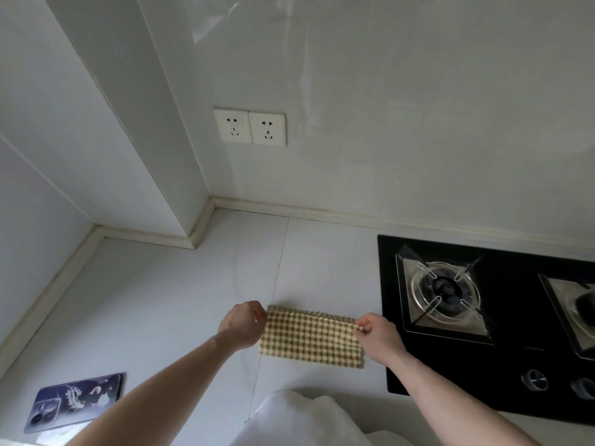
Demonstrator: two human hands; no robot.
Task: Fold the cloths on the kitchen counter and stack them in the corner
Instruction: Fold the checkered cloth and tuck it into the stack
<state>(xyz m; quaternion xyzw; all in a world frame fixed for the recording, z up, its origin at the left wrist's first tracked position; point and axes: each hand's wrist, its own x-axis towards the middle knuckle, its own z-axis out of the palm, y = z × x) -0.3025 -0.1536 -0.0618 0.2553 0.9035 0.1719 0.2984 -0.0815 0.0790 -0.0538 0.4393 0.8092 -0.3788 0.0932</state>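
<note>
A yellow-and-green checked cloth [311, 338] is folded into a long rectangle and held over the white counter [180, 304], just left of the hob. My left hand [243, 323] pinches its far left corner. My right hand [378, 336] pinches its far right corner. The cloth's near edge hangs down toward the counter; I cannot tell whether it touches. The counter's corner [212, 207] lies beyond the cloth, where the two walls meet.
A black gas hob [483, 358] with two burners and knobs fills the right side. A phone [75, 402] lies back-up at the near left. White fabric [299, 420] sits at the near edge. Two wall sockets [249, 126] are above the corner.
</note>
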